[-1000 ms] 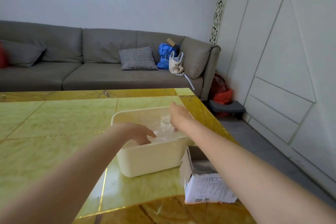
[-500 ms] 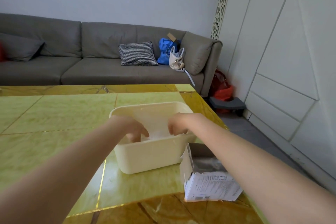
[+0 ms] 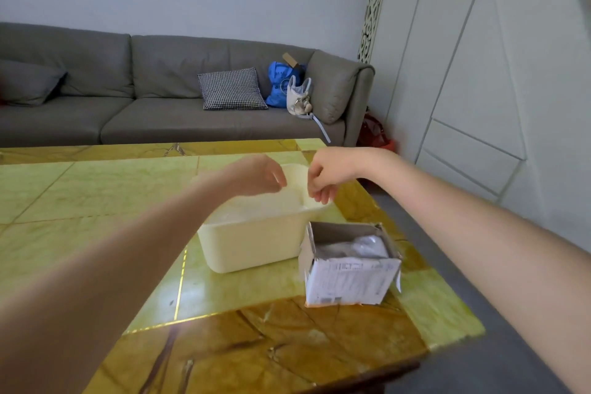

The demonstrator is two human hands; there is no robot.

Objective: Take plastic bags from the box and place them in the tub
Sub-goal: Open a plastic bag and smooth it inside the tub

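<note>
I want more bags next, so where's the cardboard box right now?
In the head view the cardboard box stands open on the table, right of centre, close beside the cream tub and under the right forearm.

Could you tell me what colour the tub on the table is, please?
The tub is cream-white, clearest in the head view.

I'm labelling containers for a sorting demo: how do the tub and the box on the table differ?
The tub is smooth cream plastic with rounded corners; the box is printed cardboard with torn, ragged top edges. The tub is the wider and longer one; the box is narrower and sits by the tub's right end, nearer the camera. Both stand upright, open-topped, on the table, and both seem to hold clear plastic.
</note>
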